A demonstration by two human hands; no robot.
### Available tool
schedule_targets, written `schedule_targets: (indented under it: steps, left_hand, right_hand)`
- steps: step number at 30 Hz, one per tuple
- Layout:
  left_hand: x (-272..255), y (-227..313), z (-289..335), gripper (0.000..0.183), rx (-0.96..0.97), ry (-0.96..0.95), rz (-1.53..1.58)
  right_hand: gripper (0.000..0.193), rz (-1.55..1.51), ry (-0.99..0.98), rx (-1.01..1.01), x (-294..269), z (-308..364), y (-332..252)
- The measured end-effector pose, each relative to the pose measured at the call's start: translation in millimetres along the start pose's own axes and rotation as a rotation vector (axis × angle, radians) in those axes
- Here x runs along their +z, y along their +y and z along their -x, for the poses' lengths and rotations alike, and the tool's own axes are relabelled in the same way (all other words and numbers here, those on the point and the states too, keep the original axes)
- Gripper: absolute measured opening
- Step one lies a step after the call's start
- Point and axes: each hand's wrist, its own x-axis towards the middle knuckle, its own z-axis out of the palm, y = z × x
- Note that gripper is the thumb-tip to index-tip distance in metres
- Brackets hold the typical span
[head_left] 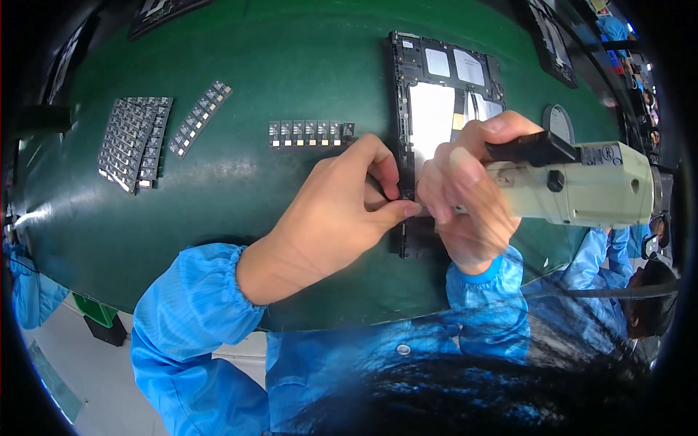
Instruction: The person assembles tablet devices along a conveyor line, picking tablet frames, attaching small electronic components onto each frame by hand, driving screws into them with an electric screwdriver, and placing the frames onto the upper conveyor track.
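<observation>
Reaching to black device frame [432,109], on green bench [218,218]: left hand [320,207], thumb and forefinger bent together at frame's left edge; anything pinched, cannot tell. Right hand [472,192], over frame's lower part: grip clenched around pale-green power driver [596,185], sideways. Right of frame: round dish [558,123], contents unclear.

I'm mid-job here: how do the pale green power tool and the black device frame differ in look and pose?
Colour: the power tool is mostly pale green with a black lever; the device frame is black with silvery-white panels.
Shape: the power tool is thick and rounded; the device frame is flat and roughly rectangular.
Support: the right hand grips the power tool; the device frame lies on the green table.
Shared: both have black parts.
</observation>
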Motion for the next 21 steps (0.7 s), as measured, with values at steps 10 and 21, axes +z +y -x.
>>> schedule_targets:
  steps: [10,21]
  left_hand:
    - [-1,2,0,0.033,-0.014,-0.014,-0.011]
    - [2,-9,0,0.032,0.040,0.023,-0.005]
  right_hand:
    - [0.027,-0.018,0.125,0.053,6,0,0]
    - [0.027,-0.036,0.082,0.048,22,-1,-7]
